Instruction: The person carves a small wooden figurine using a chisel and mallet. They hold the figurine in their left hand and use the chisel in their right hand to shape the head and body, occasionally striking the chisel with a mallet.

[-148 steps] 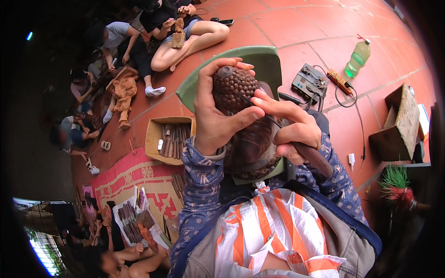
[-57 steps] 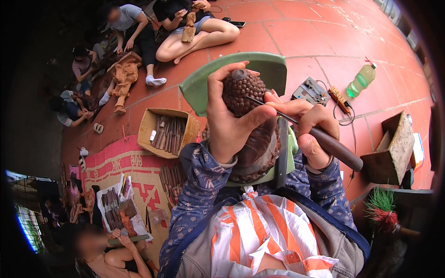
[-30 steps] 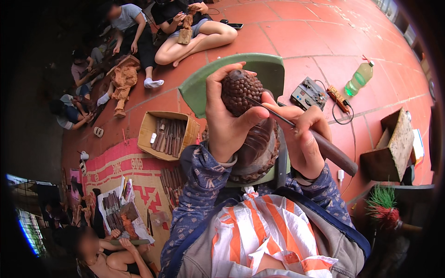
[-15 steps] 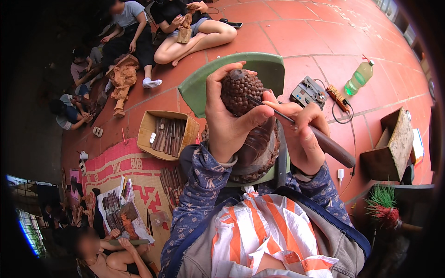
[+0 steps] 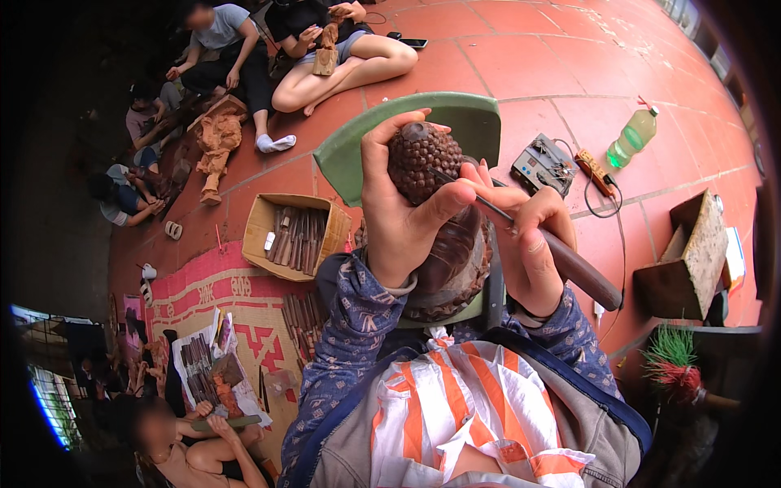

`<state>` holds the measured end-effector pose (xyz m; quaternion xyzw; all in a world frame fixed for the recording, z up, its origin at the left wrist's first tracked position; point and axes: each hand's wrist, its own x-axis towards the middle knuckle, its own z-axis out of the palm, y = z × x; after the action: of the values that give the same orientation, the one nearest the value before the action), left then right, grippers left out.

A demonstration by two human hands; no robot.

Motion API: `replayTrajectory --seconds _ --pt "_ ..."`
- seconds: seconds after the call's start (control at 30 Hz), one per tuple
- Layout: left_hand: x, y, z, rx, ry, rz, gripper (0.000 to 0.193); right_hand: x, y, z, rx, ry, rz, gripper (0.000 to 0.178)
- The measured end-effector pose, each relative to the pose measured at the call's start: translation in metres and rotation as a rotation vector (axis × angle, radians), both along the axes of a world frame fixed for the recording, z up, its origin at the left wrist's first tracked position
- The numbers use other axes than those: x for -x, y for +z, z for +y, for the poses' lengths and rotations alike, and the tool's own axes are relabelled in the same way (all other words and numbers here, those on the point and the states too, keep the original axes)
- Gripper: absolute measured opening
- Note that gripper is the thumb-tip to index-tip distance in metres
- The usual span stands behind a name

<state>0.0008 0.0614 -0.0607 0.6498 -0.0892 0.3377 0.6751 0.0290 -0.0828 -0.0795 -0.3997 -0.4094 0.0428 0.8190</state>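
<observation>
A dark brown carved wooden statue (image 5: 451, 264) stands upright in front of me, its head covered in small bead-like curls. My left hand (image 5: 399, 224) is closed round that head, fingers up its left side and thumb across the front. In my right hand (image 5: 530, 240) is a carving chisel (image 5: 582, 272) with a dark wooden handle and thin metal shaft. Its tip meets the lower right edge of the curls, close to my left thumb. My right fingertips rest beside the shaft. My hands hide the statue's face.
Behind the statue curves a green plastic chair (image 5: 346, 163). To the left, a cardboard box (image 5: 259, 203) holds several chisels; others lie on a patterned mat (image 5: 195, 285). At right are a grey electrical device (image 5: 529, 171), a power strip, a bottle (image 5: 630, 140) and a wooden box (image 5: 691, 268). Other people sit carving.
My right hand and the chisel handle have shifted slightly down and left, the tip staying at the curls. My left hand keeps its hold. A seated person's socked foot has moved a little right.
</observation>
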Motion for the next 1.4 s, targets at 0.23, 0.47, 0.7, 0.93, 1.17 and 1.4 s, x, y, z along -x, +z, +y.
replayTrajectory --seconds 0.23,0.47,0.7,0.93,1.17,1.4 --pt "0.0 0.002 -0.001 0.019 -0.014 0.006 0.08 0.011 0.001 0.002 0.046 -0.051 -0.022 0.023" --pt "-0.002 -0.003 0.001 -0.001 -0.014 -0.029 0.08 0.01 0.002 0.004 -0.042 -0.047 -0.02 0.018" --pt "-0.001 0.0 0.0 0.039 -0.029 -0.012 0.083 0.019 0.005 0.008 -0.034 -0.127 0.017 0.018" --pt "-0.001 -0.001 0.001 0.023 -0.016 0.001 0.085 0.026 0.007 0.011 -0.071 -0.158 0.056 0.018" --pt "-0.002 -0.002 -0.001 0.047 -0.033 -0.019 0.085 0.027 0.016 0.008 -0.055 -0.153 0.096 0.023" --pt "-0.001 -0.001 -0.001 0.031 -0.008 -0.009 0.083 0.022 0.01 0.013 -0.009 -0.282 -0.019 0.024"
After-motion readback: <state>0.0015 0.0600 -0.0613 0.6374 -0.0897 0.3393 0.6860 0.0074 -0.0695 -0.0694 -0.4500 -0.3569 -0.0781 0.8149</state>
